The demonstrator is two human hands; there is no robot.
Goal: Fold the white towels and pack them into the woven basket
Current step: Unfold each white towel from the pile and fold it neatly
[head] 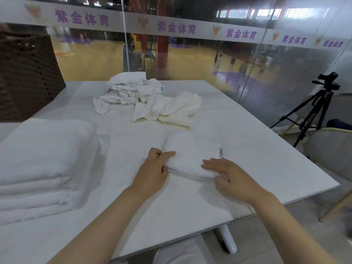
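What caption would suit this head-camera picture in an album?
Both hands, left and right, grip a folded white towel on the table.

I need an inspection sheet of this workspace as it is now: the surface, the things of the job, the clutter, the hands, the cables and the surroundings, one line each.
Surface: white table, a seam running across its far part.
Job's things: folded towel under both hands; stack of folded towels at left; unfolded towels heaped at the far side; woven basket at far left, its inside not visible.
Clutter: nothing seen.
Hands: left hand grips the folded towel's left edge; right hand rests on its right end, thumb at the near edge.
Cables: nothing seen.
Surroundings: glass wall with a sports hall behind; camera on a tripod at right; chair beside the table.
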